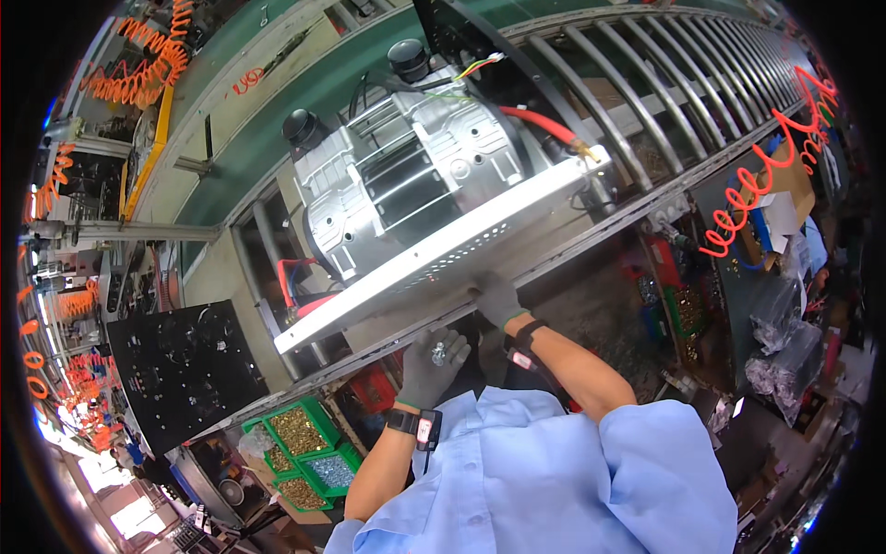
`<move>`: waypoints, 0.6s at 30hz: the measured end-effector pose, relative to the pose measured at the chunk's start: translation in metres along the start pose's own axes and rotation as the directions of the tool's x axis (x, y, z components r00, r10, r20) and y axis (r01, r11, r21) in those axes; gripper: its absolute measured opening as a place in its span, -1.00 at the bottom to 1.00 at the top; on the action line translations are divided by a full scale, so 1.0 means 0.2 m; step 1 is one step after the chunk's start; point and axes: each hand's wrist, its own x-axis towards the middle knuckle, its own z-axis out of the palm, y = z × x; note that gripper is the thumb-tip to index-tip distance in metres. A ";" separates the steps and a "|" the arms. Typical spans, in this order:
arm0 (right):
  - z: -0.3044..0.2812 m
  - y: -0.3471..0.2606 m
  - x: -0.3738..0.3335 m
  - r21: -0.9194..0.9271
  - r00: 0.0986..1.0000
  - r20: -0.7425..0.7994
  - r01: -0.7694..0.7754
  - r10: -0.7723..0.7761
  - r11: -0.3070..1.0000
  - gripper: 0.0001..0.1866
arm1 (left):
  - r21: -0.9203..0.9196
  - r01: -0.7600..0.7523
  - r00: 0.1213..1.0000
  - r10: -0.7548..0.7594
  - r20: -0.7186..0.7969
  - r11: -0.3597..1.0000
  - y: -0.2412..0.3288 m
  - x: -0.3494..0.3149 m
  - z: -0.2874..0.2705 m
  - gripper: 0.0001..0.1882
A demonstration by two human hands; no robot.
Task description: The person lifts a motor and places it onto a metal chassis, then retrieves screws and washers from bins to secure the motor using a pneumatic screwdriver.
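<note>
Shirt (pixel 517 462), hands (pixel 420 376) (pixel 499 300), fasteners (pixel 439 353) in left, machine (pixel 411 180) beyond

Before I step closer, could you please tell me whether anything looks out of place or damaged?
Nothing looks plainly spilled or damaged. Only the coloured wires at the far side of the silver machine stand out: their white connector juts free, apparently unplugged, though I cannot tell whether that is wrong.

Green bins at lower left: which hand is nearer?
Left. The left hand, with small metal parts on it, is above and right of the green bins in the picture; the right hand is farther up and right, near the white panel.
</note>
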 end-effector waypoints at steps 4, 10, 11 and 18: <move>0.22 -0.02 0.09 -0.023 0.996 0.086 -0.018 0.020 1.000 -0.64 | 0.040 -0.020 0.998 0.022 -0.062 0.999 0.12 -0.06 -0.03 -0.66; 0.40 0.13 0.13 -0.223 0.990 -0.012 0.135 -0.141 0.966 -0.66 | 0.101 0.008 0.994 0.002 -0.107 0.995 0.24 -0.04 0.03 -0.69; 0.42 0.15 0.13 -0.235 0.990 -0.003 0.137 -0.142 0.962 -0.66 | 0.116 0.011 0.993 0.003 -0.118 0.993 0.26 -0.04 0.03 -0.69; 0.31 0.10 0.15 -0.263 0.998 0.055 0.040 -0.027 0.964 -0.66 | 0.131 0.099 0.995 -0.096 -0.028 0.987 0.34 0.04 0.06 -0.70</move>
